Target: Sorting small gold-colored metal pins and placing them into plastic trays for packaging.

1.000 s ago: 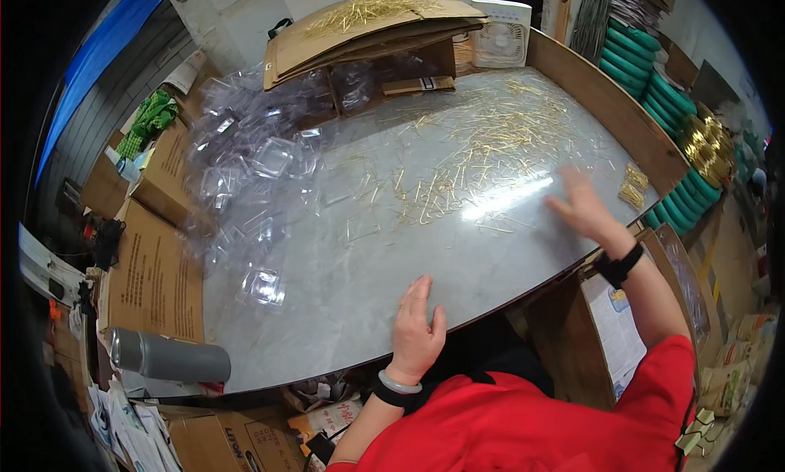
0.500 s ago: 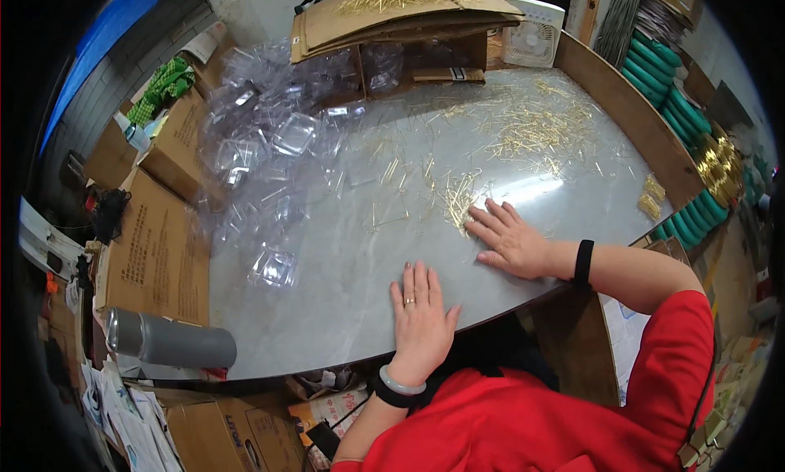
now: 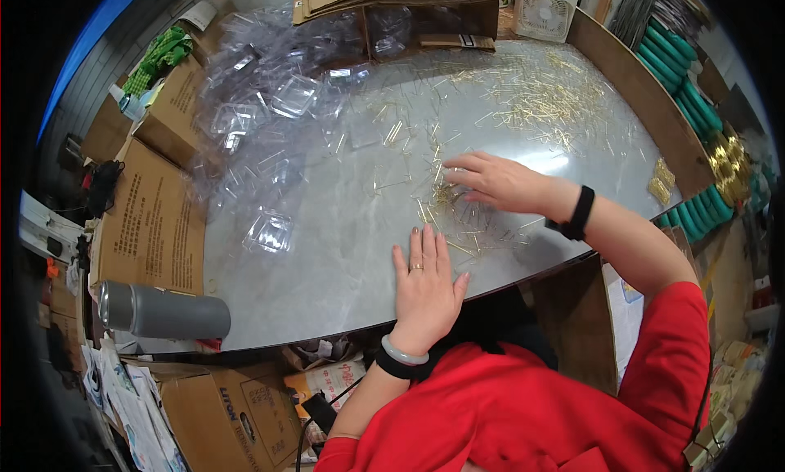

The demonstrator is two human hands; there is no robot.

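My left hand (image 3: 428, 290) lies flat near the table's front edge, fingers stretched forward and holding nothing. Its fingertips reach the near fringe of a small pile of thin gold wire pieces (image 3: 441, 196). Over that pile is my right hand (image 3: 500, 183), palm down, fingers apart and slightly bent, touching or just above the wires. Some pieces may be hidden under it. More loose wires lie scattered just right of my left fingertips. A larger spread of the same gold wires (image 3: 552, 100) covers the far right of the grey table (image 3: 327, 263).
Clear plastic boxes (image 3: 296, 96) heap up along the left. A grey flask (image 3: 168, 310) lies at the front left beside a cardboard box (image 3: 155, 227). Flattened cardboard (image 3: 401, 0) and a white fan (image 3: 545, 14) stand at the back. A wooden rim (image 3: 642, 104) borders the right side.
My right hand has moved left and farther onto the wire pile, its wrist raised. Several wires now lie spread nearer the front edge. My left hand stays flat. The view has shifted slightly.
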